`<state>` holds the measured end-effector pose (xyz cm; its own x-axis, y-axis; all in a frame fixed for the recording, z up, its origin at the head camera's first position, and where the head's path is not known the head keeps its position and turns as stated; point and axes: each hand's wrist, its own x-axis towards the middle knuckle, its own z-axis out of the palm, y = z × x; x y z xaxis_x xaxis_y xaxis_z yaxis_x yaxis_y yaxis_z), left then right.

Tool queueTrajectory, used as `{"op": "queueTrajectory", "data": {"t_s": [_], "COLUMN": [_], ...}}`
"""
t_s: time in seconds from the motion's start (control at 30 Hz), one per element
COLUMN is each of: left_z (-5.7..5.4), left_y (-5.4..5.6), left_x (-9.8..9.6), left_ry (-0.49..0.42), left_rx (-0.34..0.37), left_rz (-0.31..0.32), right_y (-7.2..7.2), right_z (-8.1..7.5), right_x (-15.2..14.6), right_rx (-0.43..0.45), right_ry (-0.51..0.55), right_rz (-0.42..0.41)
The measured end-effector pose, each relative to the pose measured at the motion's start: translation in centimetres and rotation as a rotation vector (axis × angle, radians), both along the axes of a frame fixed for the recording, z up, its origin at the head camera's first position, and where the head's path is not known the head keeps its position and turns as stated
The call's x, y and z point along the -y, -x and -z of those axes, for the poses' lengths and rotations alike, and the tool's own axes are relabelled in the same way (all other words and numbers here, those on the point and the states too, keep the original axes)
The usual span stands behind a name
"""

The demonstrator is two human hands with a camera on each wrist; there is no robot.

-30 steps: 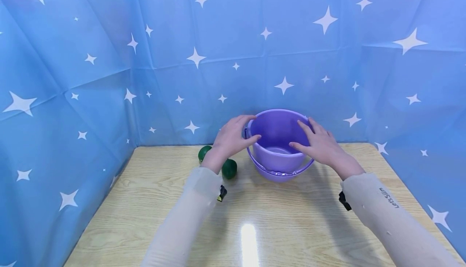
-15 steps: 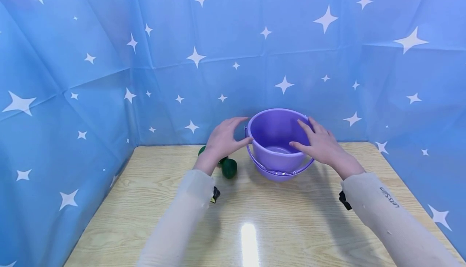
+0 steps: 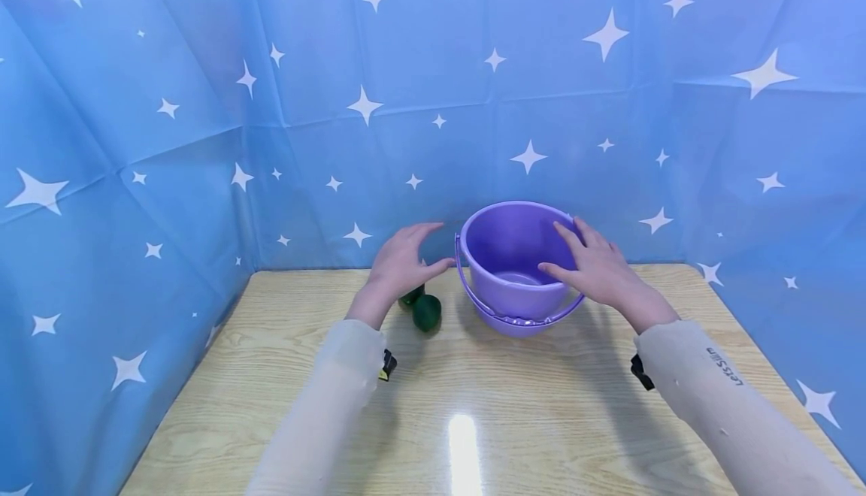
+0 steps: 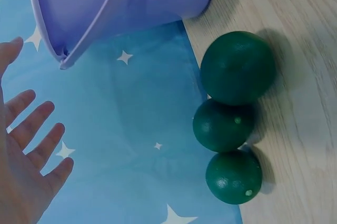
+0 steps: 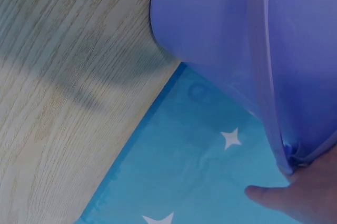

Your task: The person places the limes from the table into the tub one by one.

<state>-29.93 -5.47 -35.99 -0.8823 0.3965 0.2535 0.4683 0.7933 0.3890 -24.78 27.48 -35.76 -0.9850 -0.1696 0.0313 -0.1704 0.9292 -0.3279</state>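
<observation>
A purple bucket (image 3: 517,300) stands upright near the table's back edge, its handle (image 3: 473,297) hanging down in front. At the bucket's right rim is my right hand (image 3: 602,270), fingers spread and thumb apart; whether it touches the rim I cannot tell. My left hand (image 3: 395,263) hovers left of the bucket, apart from it, fingers extended and holding nothing. Three round dark green fruits, possibly limes, lie in a row on the table, best seen in the left wrist view: a nearer one (image 4: 238,68), a middle one (image 4: 224,125) and a far one (image 4: 234,176). My left hand partly hides them in the head view.
The light wooden table (image 3: 541,421) ends just behind the bucket. A blue cloth with white stars (image 3: 433,68) hangs at the back and both sides. A bright light reflection (image 3: 463,455) lies near the table's front.
My left hand has moved left, away from the bucket's left rim, to above the green fruits. My right hand and the bucket have stayed in place.
</observation>
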Motion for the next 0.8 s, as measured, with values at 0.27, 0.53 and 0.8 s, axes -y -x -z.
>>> {"op": "queueTrajectory", "data": {"t_s": [0.27,0.53,0.8], "left_z": [0.5,0.9,1.5], "left_y": [0.0,0.0,0.0], "left_x": [0.8,1.2,1.7], "left_ry": [-0.001,-0.003,0.024], "left_rx": [0.012,0.037,0.047], "left_rz": [-0.005,-0.012,-0.016], "right_y": [0.0,-0.1,-0.1], "right_z": [0.0,0.0,-0.1], "right_x": [0.0,0.0,0.0], "right_rx": [0.003,0.004,0.014], "right_ry": [-0.003,0.001,0.004], "right_rz": [0.002,0.002,-0.001]}}
